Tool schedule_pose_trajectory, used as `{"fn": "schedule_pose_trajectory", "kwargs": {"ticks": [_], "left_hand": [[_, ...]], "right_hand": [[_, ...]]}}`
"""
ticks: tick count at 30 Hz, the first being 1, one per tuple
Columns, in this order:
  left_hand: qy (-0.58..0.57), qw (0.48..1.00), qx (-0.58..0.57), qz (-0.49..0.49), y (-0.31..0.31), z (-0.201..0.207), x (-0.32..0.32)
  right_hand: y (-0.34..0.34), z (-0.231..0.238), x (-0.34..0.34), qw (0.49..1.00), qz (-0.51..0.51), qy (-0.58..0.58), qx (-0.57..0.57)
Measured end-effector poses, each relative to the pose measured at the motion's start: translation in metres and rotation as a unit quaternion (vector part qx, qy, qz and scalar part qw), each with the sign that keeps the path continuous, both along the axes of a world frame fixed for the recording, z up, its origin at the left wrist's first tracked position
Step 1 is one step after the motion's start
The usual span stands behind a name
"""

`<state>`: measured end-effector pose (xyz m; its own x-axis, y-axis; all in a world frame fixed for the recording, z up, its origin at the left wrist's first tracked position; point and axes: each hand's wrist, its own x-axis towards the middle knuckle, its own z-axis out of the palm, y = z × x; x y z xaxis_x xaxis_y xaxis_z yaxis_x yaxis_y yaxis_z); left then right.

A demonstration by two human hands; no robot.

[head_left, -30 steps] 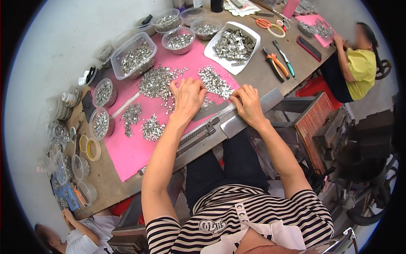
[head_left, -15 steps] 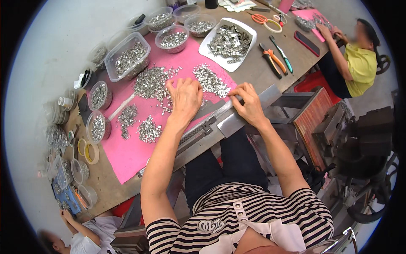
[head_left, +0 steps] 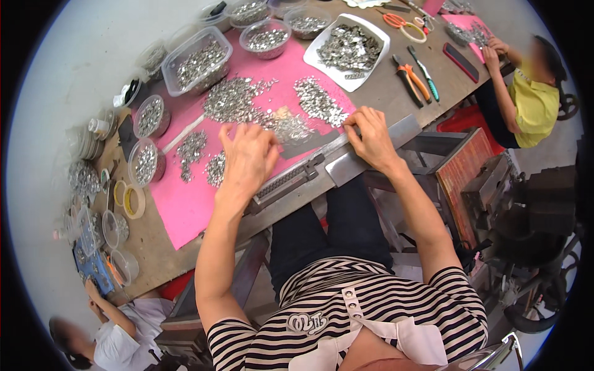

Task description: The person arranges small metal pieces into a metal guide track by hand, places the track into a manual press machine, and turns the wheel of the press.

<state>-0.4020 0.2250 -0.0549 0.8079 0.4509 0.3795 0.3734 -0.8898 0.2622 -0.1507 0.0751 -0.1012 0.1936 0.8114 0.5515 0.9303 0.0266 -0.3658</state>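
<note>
My left hand (head_left: 249, 159) is over the pink mat (head_left: 176, 216), beside the near end of a long metal fixture (head_left: 288, 179). Its fingers are curled with the tips bent in, and whatever they pinch is too small or hidden to make out. My right hand (head_left: 374, 139) pinches at the far part of the fixture, fingertips at its upper edge; what lies between them is hidden. A row of small dark pieces fills the fixture's channel. Loose silvery metal pieces (head_left: 232, 102) lie heaped past my left hand, with another pile (head_left: 320, 102) ahead of my right.
Clear plastic tubs (head_left: 198, 62) of metal pieces line the far left. A white tray (head_left: 311, 59) of pieces, pliers (head_left: 411, 80), scissors (head_left: 394, 20) and a phone (head_left: 461, 62) lie toward the right. Co-workers sit at right (head_left: 532, 108) and lower left (head_left: 124, 340).
My left hand has moved left and nearer me, off the central heap, uncovering pieces and a grey plate by the fixture. My right hand stays at the fixture. The whole view has shifted slightly.
</note>
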Motion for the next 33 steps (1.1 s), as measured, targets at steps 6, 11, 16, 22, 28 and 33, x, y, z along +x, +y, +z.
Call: {"fn": "schedule_pose_trajectory", "kwargs": {"ticks": [6, 11, 16, 22, 28, 33], "left_hand": [[-0.013, 0.998, -0.063, 0.027, -0.025, -0.026, -0.024], [-0.063, 0.995, -0.064, 0.041, -0.027, -0.037, -0.023], [-0.095, 0.992, -0.071, 0.052, -0.046, -0.032, -0.023], [-0.127, 0.984, -0.113, 0.045, -0.073, -0.038, -0.017], [-0.135, 0.986, -0.082, 0.049, -0.075, -0.043, -0.013], [-0.133, 0.981, -0.133, 0.053, -0.073, -0.038, -0.012]], "right_hand": [[0.004, 0.015, -0.061, 0.975, 0.22, 0.037, -0.014], [0.008, 0.013, -0.08, 0.969, 0.245, -0.019, -0.01], [0.009, 0.017, -0.075, 0.955, 0.262, -0.124, -0.059], [0.006, 0.009, -0.073, 0.964, 0.259, -0.056, 0.0], [0.002, -0.002, -0.066, 0.967, 0.233, 0.094, 0.04], [-0.003, -0.006, -0.065, 0.975, 0.176, 0.122, 0.069]]}}
